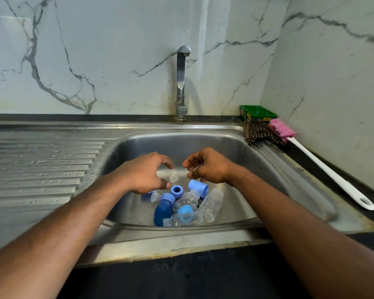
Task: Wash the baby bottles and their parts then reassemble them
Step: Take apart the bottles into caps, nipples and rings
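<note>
Several baby bottle parts lie heaped in the steel sink [257,160]: clear bottles [212,201], a dark blue bottle [161,212], light blue screw rings [177,190], a light blue cap [198,187] and a clear nipple [173,177]. Both hands hover over the heap. My left hand [145,173] has curled fingers and nothing visible in them. My right hand [207,167] curls round a small pale clear piece that is hard to make out. The nipple sits in the gap between the two hands.
The tap [181,83] stands behind the sink with no water running. A ribbed draining board [41,165] lies to the left. At the right rim are a checked cloth [259,132], a green box [257,113] and a pink-headed bottle brush [320,165].
</note>
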